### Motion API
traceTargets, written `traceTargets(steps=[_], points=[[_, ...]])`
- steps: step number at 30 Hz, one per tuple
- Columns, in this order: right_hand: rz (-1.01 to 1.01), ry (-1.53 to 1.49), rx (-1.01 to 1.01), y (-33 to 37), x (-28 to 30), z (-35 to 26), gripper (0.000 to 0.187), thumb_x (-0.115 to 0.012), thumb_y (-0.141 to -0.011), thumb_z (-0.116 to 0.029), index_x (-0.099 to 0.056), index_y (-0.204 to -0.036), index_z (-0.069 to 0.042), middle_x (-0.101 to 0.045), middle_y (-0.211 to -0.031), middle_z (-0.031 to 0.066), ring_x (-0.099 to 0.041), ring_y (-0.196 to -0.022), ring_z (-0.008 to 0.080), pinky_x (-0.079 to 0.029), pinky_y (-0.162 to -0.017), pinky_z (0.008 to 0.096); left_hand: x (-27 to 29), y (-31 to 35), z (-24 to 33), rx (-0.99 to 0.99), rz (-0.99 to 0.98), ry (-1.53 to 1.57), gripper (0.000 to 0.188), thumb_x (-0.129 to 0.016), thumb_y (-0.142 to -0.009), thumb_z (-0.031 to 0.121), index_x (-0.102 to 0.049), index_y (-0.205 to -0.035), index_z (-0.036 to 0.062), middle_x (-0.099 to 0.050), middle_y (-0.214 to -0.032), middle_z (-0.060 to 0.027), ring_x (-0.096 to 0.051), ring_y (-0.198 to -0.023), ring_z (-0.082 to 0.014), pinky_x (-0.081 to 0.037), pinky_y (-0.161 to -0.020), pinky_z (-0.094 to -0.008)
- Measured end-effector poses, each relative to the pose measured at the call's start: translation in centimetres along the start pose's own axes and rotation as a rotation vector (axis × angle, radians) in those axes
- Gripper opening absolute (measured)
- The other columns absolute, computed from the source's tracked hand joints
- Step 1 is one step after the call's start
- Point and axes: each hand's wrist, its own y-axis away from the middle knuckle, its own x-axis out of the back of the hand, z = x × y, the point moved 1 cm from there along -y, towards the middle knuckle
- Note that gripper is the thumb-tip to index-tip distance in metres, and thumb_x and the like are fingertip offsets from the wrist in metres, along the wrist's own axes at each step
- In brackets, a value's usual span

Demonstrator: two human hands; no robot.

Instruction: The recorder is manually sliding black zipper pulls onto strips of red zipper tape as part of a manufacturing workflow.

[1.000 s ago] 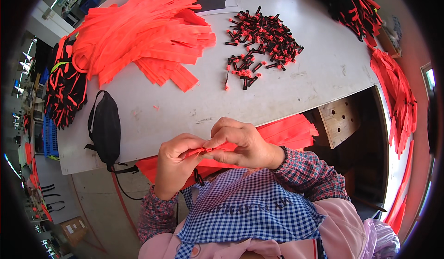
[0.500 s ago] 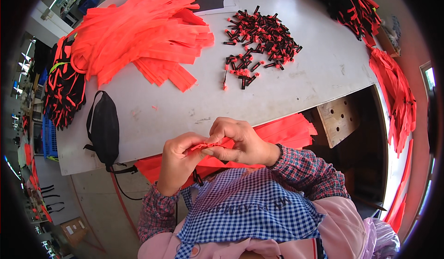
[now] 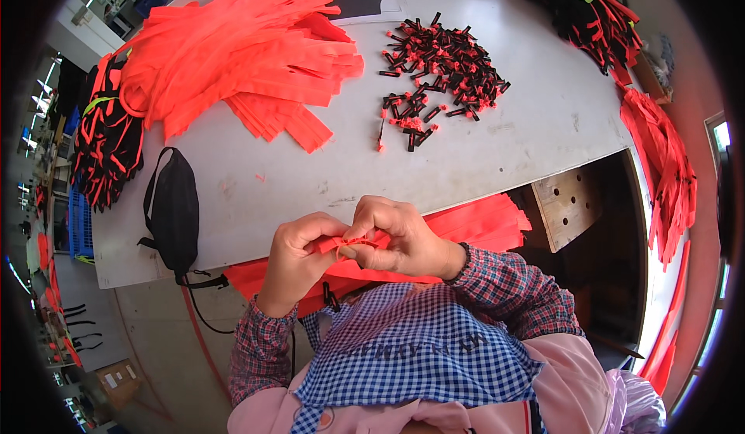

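Note:
Close together just off the table's front edge, my left hand (image 3: 299, 254) and my right hand (image 3: 390, 236) are both closed, pinching one small folded strip of bright red-orange fabric (image 3: 332, 244) between thumbs and fingers. A thin thread or narrow edge shows at the fold; how the strip is folded is too small to make out. Under my hands, more long red-orange fabric strips (image 3: 485, 223) lie across my lap beneath the table edge. A small black clip-like piece (image 3: 331, 297) hangs by the strips near my left wrist.
On the white table (image 3: 434, 170) lie a heap of red-orange strips (image 3: 240, 54), a pile of small black pieces with red bits (image 3: 458, 69) and a black pouch (image 3: 172, 213). Black-and-red bundles (image 3: 109, 139) hang at the left corner. A wooden board with holes (image 3: 570, 205) stands in the opening below.
The fabric between my fingers has shifted, with more of its flat strip showing beside my left fingers. Both hands keep their pinch in nearly the same place.

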Motion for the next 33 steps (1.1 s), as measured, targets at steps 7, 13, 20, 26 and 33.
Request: traceTargets(steps=[7, 13, 20, 26, 33], points=[[0.027, -0.073, -0.079, 0.4, -0.3, -0.4, 0.018, -0.074, -0.09, -0.014, -0.061, -0.093, -0.003, -0.054, -0.082, 0.002, -0.05, -0.07, 0.0084, -0.042, -0.061, 0.0244, 0.1, 0.5, 0.3, -0.037, 0.003, 0.067, 0.01, -0.071, -0.088, 0.003, -0.068, -0.095, -0.0049, -0.068, -0.086, -0.0069, -0.065, -0.078, -0.0123, -0.053, -0.068, -0.0242], [0.061, 0.022, -0.06, 0.3, -0.3, -0.1, 0.016, -0.074, -0.091, -0.015, -0.063, -0.094, -0.004, -0.055, -0.082, 0.0013, -0.048, -0.068, 0.0081, -0.041, -0.061, 0.0241, -0.4, 0.0, -0.3, 0.067, -0.012, 0.231, 0.01, -0.07, -0.089, 0.002, -0.069, -0.097, -0.0036, -0.068, -0.088, -0.0046, -0.064, -0.081, -0.0102, -0.052, -0.073, -0.024], [0.15, -0.207, -0.21, 0.5, -0.2, -0.3, 0.013, -0.063, -0.098, -0.012, -0.063, -0.099, 0.001, -0.063, -0.092, 0.0034, -0.059, -0.081, 0.0069, -0.049, -0.069, 0.0223, -0.1, 0.3, 0.9, 0.136, 0.085, 0.341, 0.013, -0.072, -0.091, 0.011, -0.069, -0.095, -0.0015, -0.068, -0.087, -0.002, -0.062, -0.081, -0.0073, -0.051, -0.072, -0.0231], [0.181, -0.239, -0.32, -0.9, -0.5, -2.5, 0.011, -0.059, -0.101, -0.012, -0.056, -0.1, -0.001, -0.057, -0.087, -0.0014, -0.05, -0.074, 0.0028, -0.044, -0.062, 0.019, 0.7, -1.4, 0.7, 0.1, 0.026, 0.173, 0.02, -0.075, -0.09, 0.017, -0.071, -0.094, -0.0016, -0.068, -0.085, 0.0001, -0.061, -0.082, -0.0063, -0.049, -0.072, -0.0215], [0.681, -0.066, 0.233, -7.5, 4.7, -8.9, 0.016, -0.057, -0.103, -0.017, -0.058, -0.093, -0.005, -0.055, -0.083, -0.0074, -0.044, -0.074, 0.0003, -0.036, -0.068, 0.0164, 0.3, -1.3, 3.7, 0.139, -0.2, 0.425, 0.025, -0.072, -0.092, 0.016, -0.07, -0.111, -0.0004, -0.068, -0.1, -0.0035, -0.062, -0.09, -0.0077, -0.053, -0.083, -0.0272]])
